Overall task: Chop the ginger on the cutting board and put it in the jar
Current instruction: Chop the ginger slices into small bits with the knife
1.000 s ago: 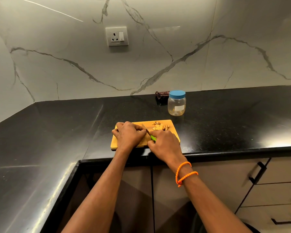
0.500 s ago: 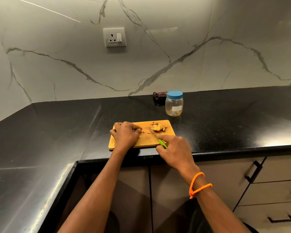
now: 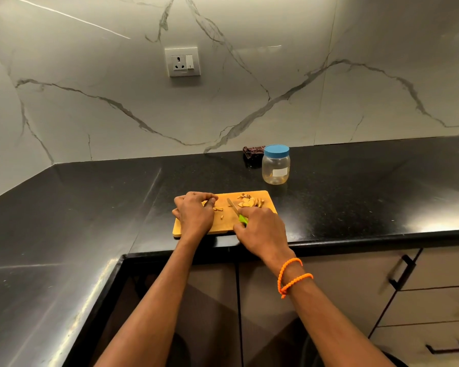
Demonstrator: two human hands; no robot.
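An orange cutting board (image 3: 224,225) lies near the front edge of the black counter. A pile of ginger slices (image 3: 250,202) sits at its far right corner, and small bits (image 3: 218,209) lie near the middle. My left hand (image 3: 194,214) rests on the board's left part, its curled fingers pinching a ginger piece that is mostly hidden. My right hand (image 3: 260,230) grips a knife (image 3: 235,210) by its green handle, blade pointing away between the bits and the pile. A clear jar (image 3: 275,165) with a blue lid stands closed behind the board.
A dark brown cloth (image 3: 252,152) lies behind the jar against the marble wall. A wall socket (image 3: 183,61) is above. The counter (image 3: 90,207) turns a corner at left. Cabinet drawers with black handles (image 3: 402,272) are below right.
My right hand drew the knife away from my left hand to the right, then came back a little. Small cut bits now lie exposed beside my left fingers.
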